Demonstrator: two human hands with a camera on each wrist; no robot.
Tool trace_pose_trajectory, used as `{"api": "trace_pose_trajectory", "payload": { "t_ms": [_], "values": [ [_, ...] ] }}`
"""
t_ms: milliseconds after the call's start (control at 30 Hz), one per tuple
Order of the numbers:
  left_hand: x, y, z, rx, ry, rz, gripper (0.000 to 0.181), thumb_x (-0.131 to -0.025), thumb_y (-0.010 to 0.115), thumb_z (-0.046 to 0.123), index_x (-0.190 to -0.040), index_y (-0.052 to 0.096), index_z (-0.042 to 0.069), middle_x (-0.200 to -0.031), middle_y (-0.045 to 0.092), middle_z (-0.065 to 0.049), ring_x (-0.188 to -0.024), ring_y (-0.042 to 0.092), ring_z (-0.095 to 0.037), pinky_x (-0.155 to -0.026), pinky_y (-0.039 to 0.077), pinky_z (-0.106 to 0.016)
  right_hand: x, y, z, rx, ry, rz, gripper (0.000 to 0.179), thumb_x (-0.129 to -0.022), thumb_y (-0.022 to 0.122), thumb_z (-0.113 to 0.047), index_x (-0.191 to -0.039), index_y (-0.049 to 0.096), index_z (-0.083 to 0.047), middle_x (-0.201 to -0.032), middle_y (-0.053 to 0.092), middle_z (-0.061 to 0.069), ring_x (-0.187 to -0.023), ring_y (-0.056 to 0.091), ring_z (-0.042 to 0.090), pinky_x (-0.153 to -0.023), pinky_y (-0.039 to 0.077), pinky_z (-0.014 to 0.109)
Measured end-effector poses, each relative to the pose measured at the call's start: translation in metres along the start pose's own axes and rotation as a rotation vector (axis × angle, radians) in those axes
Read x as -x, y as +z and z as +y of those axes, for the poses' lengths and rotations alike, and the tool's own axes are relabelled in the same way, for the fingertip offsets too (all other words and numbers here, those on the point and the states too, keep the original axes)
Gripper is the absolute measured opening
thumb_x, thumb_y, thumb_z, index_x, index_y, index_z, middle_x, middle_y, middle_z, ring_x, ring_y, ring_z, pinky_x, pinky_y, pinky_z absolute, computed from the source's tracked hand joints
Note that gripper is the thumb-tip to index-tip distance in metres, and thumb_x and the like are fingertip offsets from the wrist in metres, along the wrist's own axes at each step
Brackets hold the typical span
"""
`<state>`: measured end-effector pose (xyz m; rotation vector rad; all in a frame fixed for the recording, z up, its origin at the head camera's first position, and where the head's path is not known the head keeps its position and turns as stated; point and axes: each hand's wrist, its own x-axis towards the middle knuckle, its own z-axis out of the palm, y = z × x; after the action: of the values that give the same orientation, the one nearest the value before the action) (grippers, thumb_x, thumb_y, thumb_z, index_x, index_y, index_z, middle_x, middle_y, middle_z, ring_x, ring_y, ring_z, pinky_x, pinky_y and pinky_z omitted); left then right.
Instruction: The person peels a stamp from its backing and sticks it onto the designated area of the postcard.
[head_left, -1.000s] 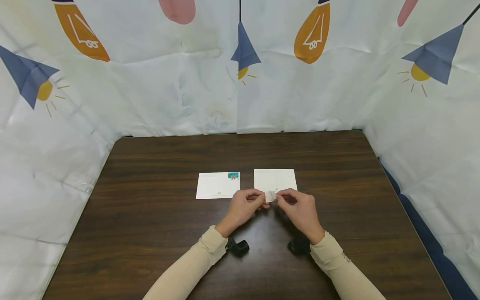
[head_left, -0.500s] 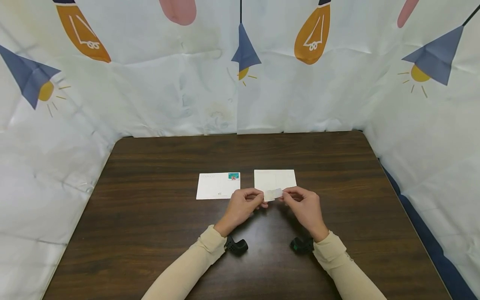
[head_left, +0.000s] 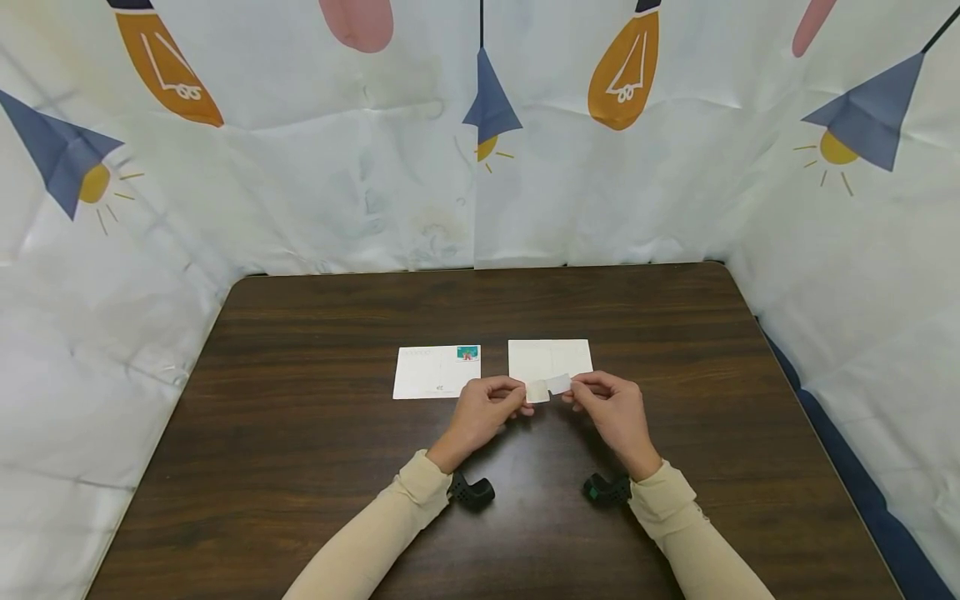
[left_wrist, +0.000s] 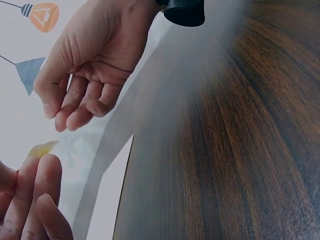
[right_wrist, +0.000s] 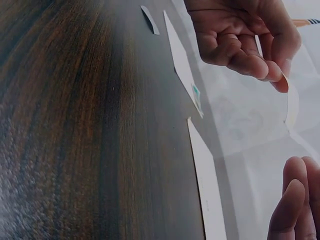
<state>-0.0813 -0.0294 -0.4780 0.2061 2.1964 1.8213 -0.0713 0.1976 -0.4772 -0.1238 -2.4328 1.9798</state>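
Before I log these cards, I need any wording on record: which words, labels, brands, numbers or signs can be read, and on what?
No text is readable.
Stamped card: faint marks at top and bottom, too small to read.
Stamp: coloured picture; any lettering too small.
Other card: no legible text.
Held paper: no lettering visible.
Backdrop: drawings, no words.

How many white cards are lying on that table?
2: a stamped card on the left, a plainer card to its right. The left hand, right hand and held paper partly cover them; a smaller one could be hidden.
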Motion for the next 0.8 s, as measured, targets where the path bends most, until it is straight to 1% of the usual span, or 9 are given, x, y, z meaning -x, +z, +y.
{"api": "trace_pose_trajectory", "payload": {
  "t_ms": [133, 233, 367, 467, 567, 633, 800],
  "values": [
    [0.000, -0.002, -0.001, -0.006, -0.002, 0.006, 0.022, -0.101, 0.067, 0.022, -0.108, 0.077, 0.003, -0.090, 0.081, -0.017, -0.082, 0.074, -0.031, -0.059, 0.050, -0.019, 0.000, -0.001, 0.000, -0.010, 0.035, -0.005, 0.017, -0.096, 0.072, -0.009, -0.103, 0.076, 0.006, -0.085, 0.081, 0.012, -0.076, 0.079, 0.024, -0.068, 0.062, 0.026],
    [0.001, -0.004, -0.002, -0.015, -0.002, 0.008, 0.021, -0.102, 0.066, 0.022, -0.109, 0.078, 0.005, -0.089, 0.081, -0.014, -0.082, 0.075, -0.030, -0.061, 0.053, -0.023, 0.000, -0.002, 0.000, -0.021, 0.057, -0.012, 0.018, -0.096, 0.071, -0.010, -0.104, 0.075, 0.007, -0.082, 0.081, 0.005, -0.076, 0.079, 0.025, -0.069, 0.062, 0.025],
    [0.001, -0.007, -0.001, -0.030, 0.011, 0.013, 0.021, -0.102, 0.066, 0.021, -0.109, 0.078, 0.005, -0.089, 0.081, -0.014, -0.085, 0.076, -0.034, -0.067, 0.059, -0.033, 0.000, -0.004, 0.001, -0.056, 0.078, -0.026, 0.020, -0.097, 0.070, -0.009, -0.106, 0.074, 0.008, -0.080, 0.080, 0.000, -0.076, 0.078, 0.021, -0.070, 0.062, 0.026],
    [0.002, -0.009, 0.001, -0.036, 0.011, 0.022, 0.021, -0.102, 0.066, 0.021, -0.109, 0.078, 0.006, -0.090, 0.081, -0.014, -0.086, 0.076, -0.036, -0.070, 0.061, -0.040, -0.001, -0.005, 0.002, -0.099, 0.104, -0.054, 0.024, -0.098, 0.070, -0.011, -0.109, 0.072, 0.010, -0.080, 0.080, -0.002, -0.077, 0.079, 0.017, -0.072, 0.064, 0.028],
    [0.002, -0.011, 0.003, -0.040, 0.000, 0.032, 0.019, -0.101, 0.066, 0.023, -0.107, 0.079, 0.009, -0.089, 0.082, -0.012, -0.086, 0.075, -0.036, -0.071, 0.061, -0.043, -0.001, -0.007, 0.004, -0.140, 0.139, -0.088, 0.028, -0.099, 0.069, -0.012, -0.112, 0.070, 0.013, -0.081, 0.080, -0.003, -0.078, 0.079, 0.014, -0.073, 0.065, 0.029],
    [0.002, -0.013, 0.003, -0.045, 0.002, 0.037, 0.020, -0.101, 0.066, 0.023, -0.107, 0.079, 0.009, -0.089, 0.082, -0.012, -0.085, 0.075, -0.036, -0.070, 0.061, -0.043, -0.001, -0.007, 0.005, -0.150, 0.162, -0.107, 0.029, -0.100, 0.069, -0.012, -0.112, 0.069, 0.014, -0.081, 0.080, -0.002, -0.078, 0.079, 0.013, -0.074, 0.065, 0.029],
    [0.001, -0.015, 0.003, -0.043, -0.005, 0.043, 0.019, -0.101, 0.066, 0.022, -0.107, 0.079, 0.008, -0.089, 0.082, -0.011, -0.085, 0.075, -0.035, -0.069, 0.060, -0.040, -0.001, -0.008, 0.008, -0.115, 0.200, -0.150, 0.029, -0.099, 0.068, -0.011, -0.114, 0.070, 0.014, -0.086, 0.081, 0.007, -0.077, 0.078, 0.011, -0.072, 0.065, 0.029]
  ]
}}
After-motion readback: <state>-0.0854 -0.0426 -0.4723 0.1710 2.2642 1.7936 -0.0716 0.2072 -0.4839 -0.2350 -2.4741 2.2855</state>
